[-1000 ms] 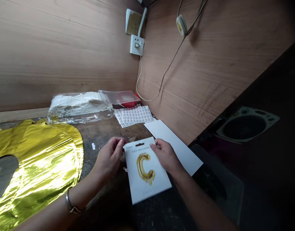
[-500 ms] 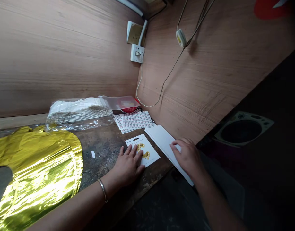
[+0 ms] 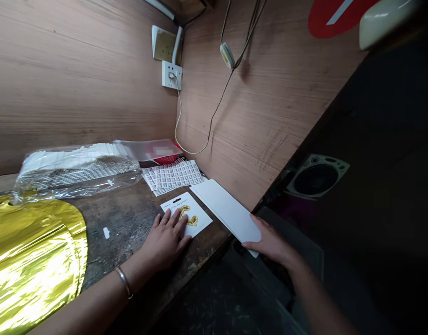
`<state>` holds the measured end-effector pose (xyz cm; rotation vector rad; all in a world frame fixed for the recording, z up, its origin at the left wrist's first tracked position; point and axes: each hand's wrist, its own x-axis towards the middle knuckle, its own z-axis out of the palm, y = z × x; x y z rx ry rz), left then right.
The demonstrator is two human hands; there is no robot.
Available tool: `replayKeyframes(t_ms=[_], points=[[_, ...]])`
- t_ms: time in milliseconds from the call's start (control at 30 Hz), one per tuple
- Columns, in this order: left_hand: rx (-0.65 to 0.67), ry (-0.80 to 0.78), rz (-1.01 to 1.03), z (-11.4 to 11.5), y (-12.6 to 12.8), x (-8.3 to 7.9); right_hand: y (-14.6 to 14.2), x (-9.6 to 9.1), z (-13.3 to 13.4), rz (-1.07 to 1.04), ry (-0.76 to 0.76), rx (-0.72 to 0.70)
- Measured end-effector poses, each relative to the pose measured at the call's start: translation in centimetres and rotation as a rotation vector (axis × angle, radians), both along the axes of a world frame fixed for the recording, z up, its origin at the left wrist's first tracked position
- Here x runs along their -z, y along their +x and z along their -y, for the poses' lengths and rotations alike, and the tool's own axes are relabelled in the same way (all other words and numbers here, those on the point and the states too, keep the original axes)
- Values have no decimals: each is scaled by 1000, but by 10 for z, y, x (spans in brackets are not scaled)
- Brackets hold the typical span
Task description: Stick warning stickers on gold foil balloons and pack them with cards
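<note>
My left hand lies spread on a white foil balloon card printed with a gold letter C, covering its lower left part. On that wrist is a silver bangle. To the right, a stack of white cards slants along the table's edge, its near end jutting past it. My right hand grips this near end, thumb on one long side and fingers at the other.
Gold foil balloons cover the left of the table. Farther back lie a clear bag of white items and sticker sheets. A cable hangs from the wall beside a socket. A speaker stands in the dark at right.
My right hand has moved from above the white stack to its near end and closed around it. The view has turned right. My left hand stays on the balloon card.
</note>
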<state>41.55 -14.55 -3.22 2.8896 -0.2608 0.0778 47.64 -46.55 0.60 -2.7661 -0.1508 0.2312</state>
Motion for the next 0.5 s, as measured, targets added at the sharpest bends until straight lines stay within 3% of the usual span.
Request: replayKeyframes(t_ms=[300, 400, 500], points=[[1, -165, 9, -2, 0, 4, 2, -21, -1, 109, 183, -7], [-12, -309, -1, -4, 0, 3, 3, -30, 0, 155, 248, 4], [-31, -544, -15, 2, -2, -12, -3, -40, -1, 144, 323, -22]])
